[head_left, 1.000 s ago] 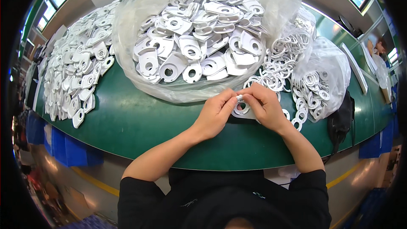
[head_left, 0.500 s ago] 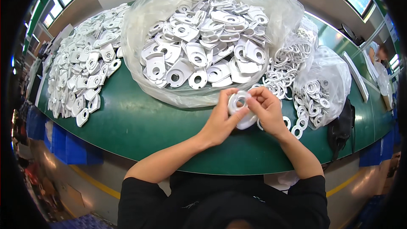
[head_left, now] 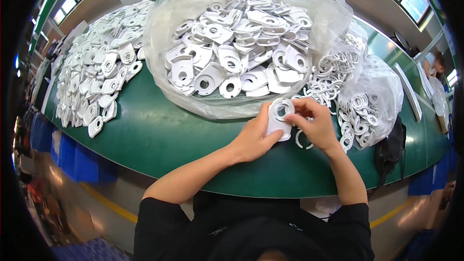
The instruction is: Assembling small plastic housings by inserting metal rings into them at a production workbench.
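My left hand [head_left: 253,137] is closed on the lower left side of a white plastic plate [head_left: 277,128], rounded at the top with a round hole. Over that hole lies a white plastic ring [head_left: 279,109]. At the ring's right edge, the thumb and bent fingers of my right hand [head_left: 314,123] pinch it; its seating is partly hidden by them. On the table just below my right hand, a thin white open ring [head_left: 300,141] lies partly covered. Behind my hands, a large clear plastic bag [head_left: 203,108] is opened wide around many similar white plates [head_left: 211,78].
Loose white plates [head_left: 92,79] are heaped at the left on the green table [head_left: 188,140]. To the right, white rings [head_left: 328,79] spill near a second clear bag [head_left: 386,87]. A black pouch [head_left: 389,152] lies by the right edge. Blue bins [head_left: 79,159] stand below the table.
The plate has turned more upright, its face and hole now showing. My right hand has shifted slightly right, and its fingers are at the ring's edge.
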`<state>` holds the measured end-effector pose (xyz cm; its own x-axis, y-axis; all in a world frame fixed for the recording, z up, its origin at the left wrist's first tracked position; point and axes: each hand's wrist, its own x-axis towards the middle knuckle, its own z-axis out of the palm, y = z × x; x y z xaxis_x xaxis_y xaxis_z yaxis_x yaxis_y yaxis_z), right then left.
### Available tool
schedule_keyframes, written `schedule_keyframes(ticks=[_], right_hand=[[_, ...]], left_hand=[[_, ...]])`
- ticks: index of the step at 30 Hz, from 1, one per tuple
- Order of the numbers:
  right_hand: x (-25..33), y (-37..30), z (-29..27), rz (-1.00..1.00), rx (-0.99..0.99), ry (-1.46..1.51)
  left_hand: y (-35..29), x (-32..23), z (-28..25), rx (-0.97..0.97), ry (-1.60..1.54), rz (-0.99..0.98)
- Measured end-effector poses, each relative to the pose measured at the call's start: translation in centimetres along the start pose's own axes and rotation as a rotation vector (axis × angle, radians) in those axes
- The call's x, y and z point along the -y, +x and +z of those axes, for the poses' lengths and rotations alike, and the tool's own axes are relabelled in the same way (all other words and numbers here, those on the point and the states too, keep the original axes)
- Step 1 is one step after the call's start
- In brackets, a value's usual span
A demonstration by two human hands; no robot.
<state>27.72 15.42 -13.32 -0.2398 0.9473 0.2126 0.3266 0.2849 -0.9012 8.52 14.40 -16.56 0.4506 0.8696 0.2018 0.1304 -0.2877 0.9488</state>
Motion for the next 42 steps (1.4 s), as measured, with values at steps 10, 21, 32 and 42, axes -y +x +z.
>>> schedule_keyframes(ticks=[10,21,32,42], right_hand=[[-0.2,0.3,-2.5,-0.155,-0.079,-0.26],[1.5,0.5,-5.5,-0.004,0.121,-0.475],[0.0,-1.0,-9.9,0.316,0.294,-0.756],[-0.3,-0.6,-9.7,0.355,0.29,-0.679]], left_hand=[[4.2,-2.8,-12.3,-0.329,-0.115,-0.168],[3.2,-5.1,-26.5,-0.816,0.623,0.213],[1.7,-0.4,-12.9,-0.341,1.448,-0.144],[3.6,-3.4,-10.3,-0.587,0.361,0.093]])
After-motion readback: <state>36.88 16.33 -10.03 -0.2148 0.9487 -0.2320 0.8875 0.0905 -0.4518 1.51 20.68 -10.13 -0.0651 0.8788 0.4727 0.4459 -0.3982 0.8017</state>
